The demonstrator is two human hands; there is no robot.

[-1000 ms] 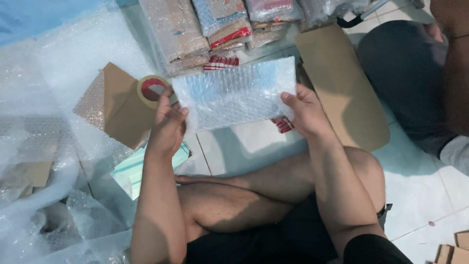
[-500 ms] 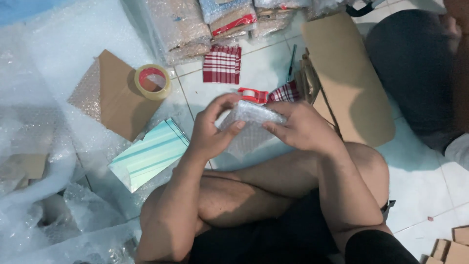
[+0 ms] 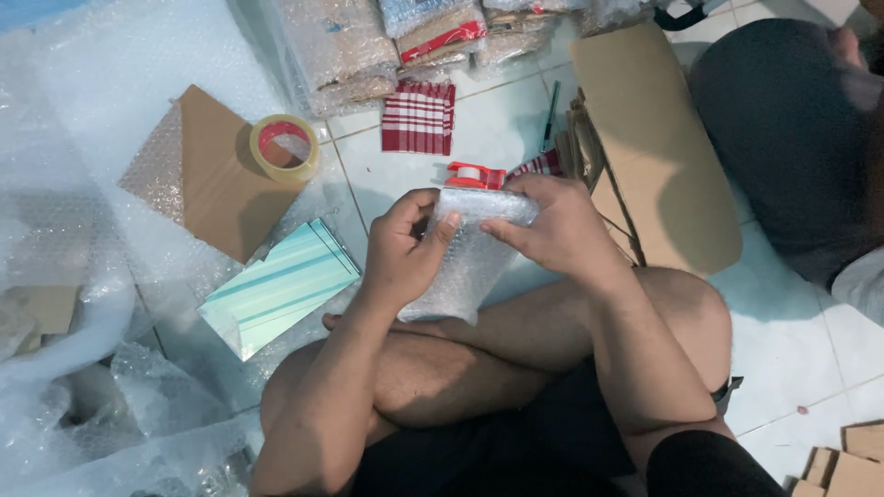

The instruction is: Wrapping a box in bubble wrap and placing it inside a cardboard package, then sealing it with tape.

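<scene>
Bubble wrap bundle (image 3: pixel 470 253) sits mid-frame, both hands clamped on it: left hand (image 3: pixel 405 253) pinching the near edge, right hand (image 3: pixel 552 230) gripping the top, red tape dispenser (image 3: pixel 474 175) just above.

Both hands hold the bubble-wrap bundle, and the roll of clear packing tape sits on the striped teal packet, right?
Not quite. In the head view the roll of clear packing tape sits on the brown cardboard sheet. Left hand and right hand do hold the bubble-wrap bundle.
</scene>
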